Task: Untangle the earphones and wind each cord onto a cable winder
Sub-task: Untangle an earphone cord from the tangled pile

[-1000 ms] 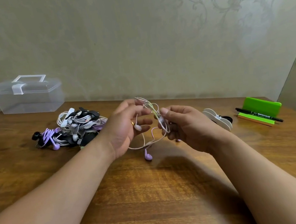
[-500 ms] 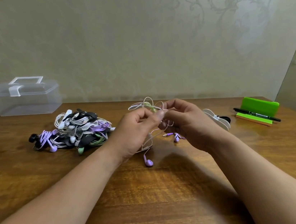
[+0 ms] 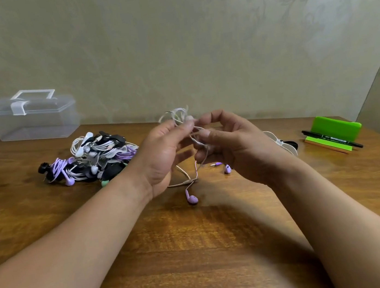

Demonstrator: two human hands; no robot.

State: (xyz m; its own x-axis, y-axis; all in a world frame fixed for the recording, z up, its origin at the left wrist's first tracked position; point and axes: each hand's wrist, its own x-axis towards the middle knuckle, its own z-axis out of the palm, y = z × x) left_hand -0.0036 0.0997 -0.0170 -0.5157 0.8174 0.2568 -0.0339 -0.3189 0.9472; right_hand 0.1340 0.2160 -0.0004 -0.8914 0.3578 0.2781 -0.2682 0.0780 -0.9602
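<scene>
Head view: both hands (image 3: pixel 161 157) (image 3: pixel 233 147) pinch tangled earphones (image 3: pixel 182 118).

Both forearms are bare from the edge of view to the wrists. The left hand (image 3: pixel 161 157) and right hand (image 3: pixel 235 147) are bare too; the right thumbnail looks short, plain.

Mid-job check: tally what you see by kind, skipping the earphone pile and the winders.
Clear lidded box: 1
Green holder: 1
Black marker: 1
Tangled earphone cord, held by left hand and right hand: 1
Total: 4
</scene>
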